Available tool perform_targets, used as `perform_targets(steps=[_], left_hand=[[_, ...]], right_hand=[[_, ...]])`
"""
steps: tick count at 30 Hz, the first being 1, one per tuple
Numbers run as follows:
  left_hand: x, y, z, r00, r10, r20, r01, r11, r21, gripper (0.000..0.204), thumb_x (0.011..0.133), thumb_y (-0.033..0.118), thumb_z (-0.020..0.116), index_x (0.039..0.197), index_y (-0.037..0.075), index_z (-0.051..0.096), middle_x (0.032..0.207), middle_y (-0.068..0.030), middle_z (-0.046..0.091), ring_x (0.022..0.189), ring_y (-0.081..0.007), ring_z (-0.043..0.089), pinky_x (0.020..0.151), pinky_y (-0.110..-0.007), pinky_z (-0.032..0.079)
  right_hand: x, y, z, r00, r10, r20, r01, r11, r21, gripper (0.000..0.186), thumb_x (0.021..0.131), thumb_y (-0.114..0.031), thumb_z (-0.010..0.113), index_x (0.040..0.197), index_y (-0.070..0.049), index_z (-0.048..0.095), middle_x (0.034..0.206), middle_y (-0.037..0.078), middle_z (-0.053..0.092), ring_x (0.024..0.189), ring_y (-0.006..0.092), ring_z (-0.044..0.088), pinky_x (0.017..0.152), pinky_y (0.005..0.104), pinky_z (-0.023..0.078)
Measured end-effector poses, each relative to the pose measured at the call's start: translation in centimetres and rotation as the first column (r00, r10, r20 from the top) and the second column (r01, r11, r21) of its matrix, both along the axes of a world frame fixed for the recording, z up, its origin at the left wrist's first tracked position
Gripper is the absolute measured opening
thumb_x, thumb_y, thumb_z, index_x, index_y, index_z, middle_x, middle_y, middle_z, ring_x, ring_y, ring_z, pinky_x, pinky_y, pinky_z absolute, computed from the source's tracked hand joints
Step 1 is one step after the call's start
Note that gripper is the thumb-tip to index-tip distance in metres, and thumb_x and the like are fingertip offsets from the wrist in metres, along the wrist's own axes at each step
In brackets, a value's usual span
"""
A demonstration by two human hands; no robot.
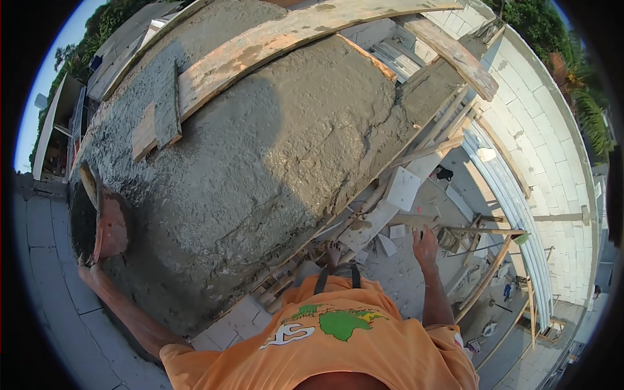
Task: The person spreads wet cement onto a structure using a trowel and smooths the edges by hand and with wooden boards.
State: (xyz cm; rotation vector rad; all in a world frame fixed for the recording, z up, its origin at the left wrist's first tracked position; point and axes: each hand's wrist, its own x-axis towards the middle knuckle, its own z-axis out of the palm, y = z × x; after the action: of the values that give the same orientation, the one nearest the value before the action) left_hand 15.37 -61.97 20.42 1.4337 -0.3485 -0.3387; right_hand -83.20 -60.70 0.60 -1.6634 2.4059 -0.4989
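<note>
At the far left, my left hand point(90, 268) grips the lower edge of a reddish, mortar-smeared container point(114, 226) that looks like a tilted bucket. Its exact kind is hard to make out. A curved light strip point(91, 182) stands against its upper end. Wet grey concrete point(214, 175) spreads over the slab beside it, rough and lumpy toward the right edge. Out to my right, my right hand point(426, 247) hangs over the drop beside the slab, holding nothing, with its fingers apart.
A long board point(260, 49) spans the concrete, with a short plank point(168, 104) by its left end. Wooden shoring point(416, 156) lines the slab's right edge. Lower down lies a debris-strewn floor point(416, 273). A block wall point(546, 130) and metal profiles point(513, 195) stand right.
</note>
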Motion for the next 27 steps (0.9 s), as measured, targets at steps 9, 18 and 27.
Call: perform_targets(steps=[9,18,27], left_hand=[[-2.5,1.6,6.9,0.706,-0.263,0.658,-0.068,0.899,0.432,0.040,0.090,0.005,0.053,0.129,0.000,0.052,0.122,-0.0173,0.055,0.109,-0.0274,0.056,0.094,-0.040,0.049],[0.4,-2.0,5.0,0.710,-0.300,0.637,-0.136,0.830,0.541,0.052,0.083,0.001,0.058,0.134,-0.002,0.050,0.123,-0.0209,0.059,0.108,-0.0322,0.060,0.089,-0.041,0.051],[-0.8,-1.4,4.5,0.661,-0.290,0.692,-0.245,0.788,0.565,0.056,0.082,0.001,0.060,0.137,0.000,0.049,0.128,-0.0223,0.057,0.113,-0.0336,0.059,0.089,-0.042,0.051]], right_hand=[[2.8,7.3,-5.9,0.989,-0.131,0.068,0.112,0.965,0.237,0.034,0.089,-0.025,0.066,0.113,-0.001,0.063,0.098,0.023,0.067,0.095,0.0415,0.064,0.083,0.0495,0.050],[4.5,16.7,-9.8,0.938,-0.334,0.092,0.258,0.852,0.455,0.037,0.086,-0.027,0.066,0.113,-0.002,0.064,0.102,0.024,0.067,0.098,0.0420,0.064,0.087,0.0496,0.051],[5.1,19.7,-11.5,0.925,-0.352,0.147,0.258,0.861,0.438,0.035,0.087,-0.030,0.064,0.107,-0.002,0.065,0.102,0.024,0.067,0.102,0.0440,0.062,0.089,0.0526,0.049]])
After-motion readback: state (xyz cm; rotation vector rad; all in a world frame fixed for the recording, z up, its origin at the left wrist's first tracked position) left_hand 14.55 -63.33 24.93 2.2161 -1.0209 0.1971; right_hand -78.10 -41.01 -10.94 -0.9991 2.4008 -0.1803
